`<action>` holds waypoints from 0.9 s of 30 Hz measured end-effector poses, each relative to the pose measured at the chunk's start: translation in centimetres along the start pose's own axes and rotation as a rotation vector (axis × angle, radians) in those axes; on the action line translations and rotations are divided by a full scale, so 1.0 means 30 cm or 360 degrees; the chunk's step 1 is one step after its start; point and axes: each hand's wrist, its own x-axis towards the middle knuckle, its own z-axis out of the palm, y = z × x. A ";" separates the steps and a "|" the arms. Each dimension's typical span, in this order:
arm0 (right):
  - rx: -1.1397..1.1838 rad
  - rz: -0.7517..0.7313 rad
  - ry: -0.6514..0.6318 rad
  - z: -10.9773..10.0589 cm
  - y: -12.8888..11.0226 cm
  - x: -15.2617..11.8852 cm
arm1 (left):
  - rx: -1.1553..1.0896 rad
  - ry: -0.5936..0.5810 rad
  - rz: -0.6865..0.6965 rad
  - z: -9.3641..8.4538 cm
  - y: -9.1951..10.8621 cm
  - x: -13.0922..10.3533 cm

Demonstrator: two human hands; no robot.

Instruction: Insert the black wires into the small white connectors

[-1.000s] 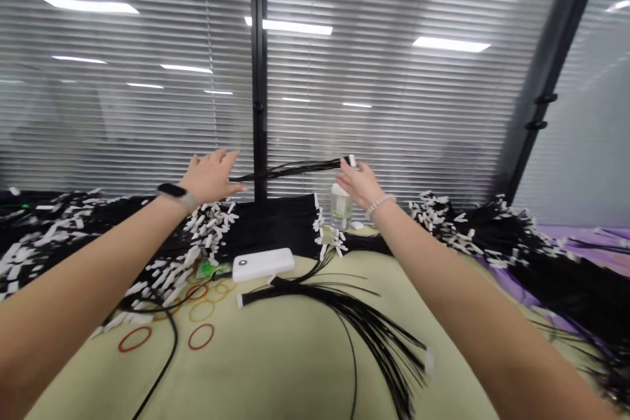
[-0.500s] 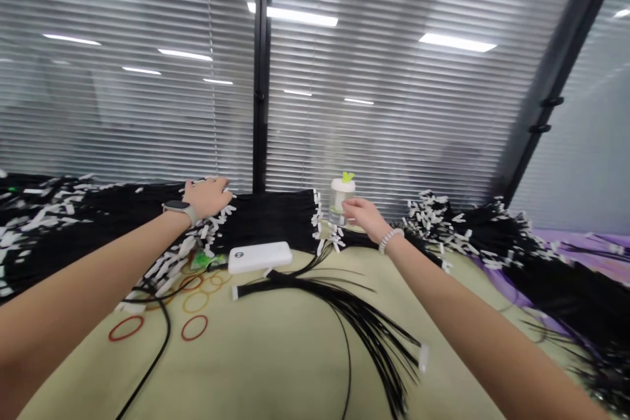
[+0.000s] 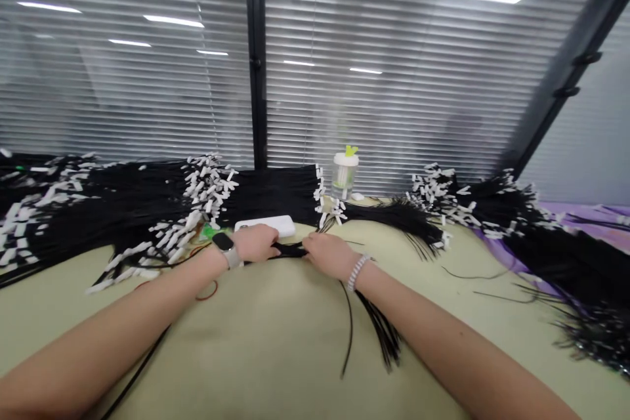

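Both hands rest on the desk (image 3: 275,354) near its middle, closed around one end of a loose bundle of black cable ties (image 3: 367,315). The left hand (image 3: 256,243), a watch on its wrist, curls its fingers over the bundle's end, and the right hand (image 3: 331,254), with a bead bracelet, grips the same bundle just beside it, the two hands nearly touching. From the right hand the ties fan out toward the near edge of the desk. Just behind the left hand lies a white power bank (image 3: 266,224). Along the far edge lie heaps of black ties with white tags (image 3: 147,210), and a small clear bottle (image 3: 343,174) stands upright there. More black heaps (image 3: 516,223) cover the right side.
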 end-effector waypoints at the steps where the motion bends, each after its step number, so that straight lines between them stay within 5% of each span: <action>1: -0.0036 0.0004 0.0038 0.006 0.000 -0.003 | 0.0000 -0.0005 0.0034 0.010 0.002 -0.001; 5: -0.0074 0.0030 0.0223 -0.003 0.031 -0.011 | 0.0003 0.0009 0.0202 0.009 0.007 0.012; 12: 0.0181 -0.0069 0.0521 -0.083 0.050 -0.013 | -0.0023 0.0516 0.0310 -0.102 0.074 0.019; 19: 0.0351 -0.0179 0.0435 -0.184 0.051 -0.047 | -0.0111 0.0960 0.0221 -0.249 0.144 -0.071; 25: 0.0426 0.0028 0.0248 -0.287 0.205 -0.107 | -0.0240 0.1848 -0.0069 -0.366 0.112 -0.122; 27: 0.0509 0.0062 0.0105 -0.318 0.235 -0.138 | -0.0374 0.1961 -0.0091 -0.395 0.098 -0.130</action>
